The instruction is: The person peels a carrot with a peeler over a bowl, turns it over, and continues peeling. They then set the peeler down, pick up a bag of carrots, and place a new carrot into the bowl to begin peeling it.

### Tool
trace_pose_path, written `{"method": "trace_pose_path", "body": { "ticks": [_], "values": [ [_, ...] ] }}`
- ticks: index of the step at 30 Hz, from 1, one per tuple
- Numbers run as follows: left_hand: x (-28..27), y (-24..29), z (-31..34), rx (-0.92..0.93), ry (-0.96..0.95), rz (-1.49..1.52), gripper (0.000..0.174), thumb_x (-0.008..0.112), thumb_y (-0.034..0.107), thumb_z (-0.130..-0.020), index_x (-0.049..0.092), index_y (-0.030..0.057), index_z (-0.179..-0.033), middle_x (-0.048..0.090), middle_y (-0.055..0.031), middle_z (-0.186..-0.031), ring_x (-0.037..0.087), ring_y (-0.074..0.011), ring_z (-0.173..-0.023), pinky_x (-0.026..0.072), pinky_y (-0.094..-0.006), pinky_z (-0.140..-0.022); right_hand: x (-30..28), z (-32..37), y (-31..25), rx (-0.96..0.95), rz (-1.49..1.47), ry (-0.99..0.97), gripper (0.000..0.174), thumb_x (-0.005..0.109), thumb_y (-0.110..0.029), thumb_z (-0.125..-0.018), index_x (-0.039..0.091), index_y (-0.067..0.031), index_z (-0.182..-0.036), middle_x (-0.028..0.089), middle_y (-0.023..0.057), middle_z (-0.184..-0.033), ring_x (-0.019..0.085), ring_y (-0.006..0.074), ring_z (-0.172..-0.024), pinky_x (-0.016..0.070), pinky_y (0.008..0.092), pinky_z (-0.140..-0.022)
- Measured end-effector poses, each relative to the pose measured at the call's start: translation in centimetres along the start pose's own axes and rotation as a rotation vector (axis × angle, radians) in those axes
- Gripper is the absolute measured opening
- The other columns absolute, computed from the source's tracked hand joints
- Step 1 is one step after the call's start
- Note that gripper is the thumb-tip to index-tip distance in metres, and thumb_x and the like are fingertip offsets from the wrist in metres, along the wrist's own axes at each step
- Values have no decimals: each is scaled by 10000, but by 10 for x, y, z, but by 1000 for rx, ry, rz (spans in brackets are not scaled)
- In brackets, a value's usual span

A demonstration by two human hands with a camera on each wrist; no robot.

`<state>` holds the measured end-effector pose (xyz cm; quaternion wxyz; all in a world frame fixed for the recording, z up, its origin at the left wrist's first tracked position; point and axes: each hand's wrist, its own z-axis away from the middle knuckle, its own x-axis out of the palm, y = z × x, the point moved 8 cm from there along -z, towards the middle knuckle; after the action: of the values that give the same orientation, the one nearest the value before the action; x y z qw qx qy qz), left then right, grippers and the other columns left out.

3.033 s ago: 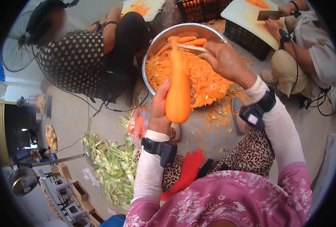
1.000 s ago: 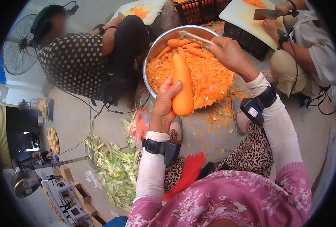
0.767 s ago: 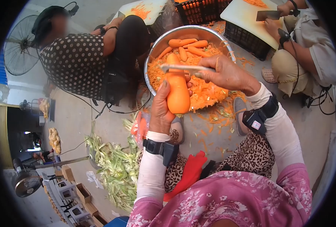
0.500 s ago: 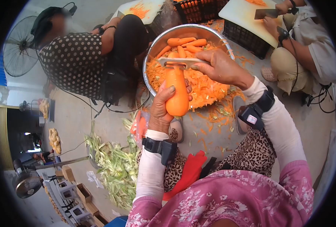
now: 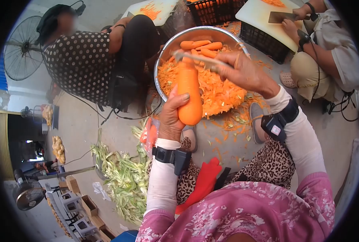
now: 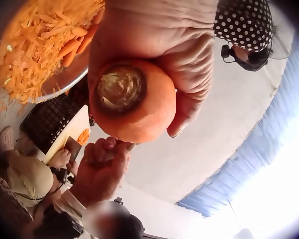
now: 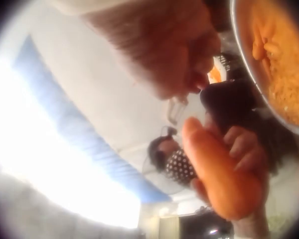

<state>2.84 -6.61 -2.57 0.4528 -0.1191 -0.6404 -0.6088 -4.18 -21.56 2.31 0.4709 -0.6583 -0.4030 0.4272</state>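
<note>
In the head view, my left hand [image 5: 172, 115] grips a thick orange carrot [image 5: 189, 99] by its lower part, thumb across the front, narrow end pointing away from me. My right hand [image 5: 244, 72] holds a peeler [image 5: 197, 59] by its handle, its blurred head right at the carrot's narrow end. The carrot's blunt end [image 6: 154, 104], with a dark-ringed crown, faces the left wrist view. Underneath, a metal basin [image 5: 157, 82] contains a heap of orange peelings [image 5: 224, 90] and several carrots [image 5: 195, 44]. In the right wrist view, the peeler is hidden behind the blurred right hand.
Two people sit at cutting boards on black crates; the one at right holds a cleaver [image 5: 280, 17]. Pale green leaves [image 5: 125, 181] lie on the floor at left, near a plastic bag [image 5: 150, 133]. A red cloth [image 5: 201, 183] lies over my lap. Peelings litter the floor.
The peeler was lifted off to the upper right a second ago, then came back onto the carrot's middle. Since then it has slid away from me to the narrow end. The left hand keeps its grip.
</note>
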Motion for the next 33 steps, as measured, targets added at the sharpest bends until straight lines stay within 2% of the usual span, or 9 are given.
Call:
{"method": "trace_pose_path", "body": {
  "ticks": [4,9,11,13,17,19,24,30,33],
  "values": [
    [-6,1,2,-8,52,-187,689,686,116,-685,401,-45,-1292,550,-160,-1079,590,-263,-961,526,-379,-823,12,7,-5,-51,213,-95,185,565,-173,-913,600,1,-859,508,-11,-646,445,63,-611,371,242,-535],
    [5,4,3,22,-39,-268,693,689,127,-685,401,-42,-1292,557,-163,-1086,595,-255,-961,529,-380,-819,-39,-6,18,-126,694,311,177,594,-171,-876,611,1,-918,540,112,-652,510,146,-588,410,331,-548],
    [4,0,1,15,-105,-129,676,688,145,-718,397,-34,-1301,556,-163,-1108,591,-253,-977,532,-387,-814,-52,-7,23,-24,608,372,180,581,-189,-873,643,-20,-885,568,206,-680,527,338,-576,435,387,-564],
    [5,1,-1,32,-42,-114,669,687,164,-741,390,-32,-1308,552,-167,-1114,584,-259,-982,532,-391,-806,-48,-3,9,85,526,308,194,588,-195,-871,649,-13,-891,612,162,-701,570,278,-596,450,373,-581],
    [2,0,-3,43,-1,-43,638,686,186,-809,377,-12,-1332,575,-143,-1083,612,-240,-937,544,-383,-809,-17,5,-7,-156,245,145,210,604,-213,-872,644,-8,-892,607,54,-684,539,153,-608,438,334,-577],
    [-4,-5,-2,26,9,47,642,691,192,-806,376,-9,-1327,570,-148,-1080,610,-250,-940,548,-396,-798,10,13,-8,14,184,-60,191,587,-193,-899,623,-6,-916,515,-11,-662,479,83,-615,404,254,-557],
    [1,-6,-2,17,-70,75,637,705,205,-785,391,-3,-1298,565,-163,-1056,605,-274,-942,560,-408,-770,4,6,-8,-164,334,68,188,595,-172,-879,579,15,-860,483,79,-650,441,128,-589,369,309,-530],
    [-8,-5,-4,-2,-39,13,640,706,170,-736,404,-10,-1271,562,-170,-1032,600,-269,-912,561,-386,-760,-6,-7,13,-63,387,180,186,596,-173,-872,589,12,-848,540,110,-656,498,165,-590,408,334,-557],
    [9,2,3,30,-245,-87,669,715,177,-713,403,-9,-1275,557,-169,-1021,595,-272,-910,558,-378,-746,-31,-16,38,-179,634,244,186,591,-169,-872,587,15,-839,557,117,-650,520,180,-589,423,341,-567]
  ]
}}
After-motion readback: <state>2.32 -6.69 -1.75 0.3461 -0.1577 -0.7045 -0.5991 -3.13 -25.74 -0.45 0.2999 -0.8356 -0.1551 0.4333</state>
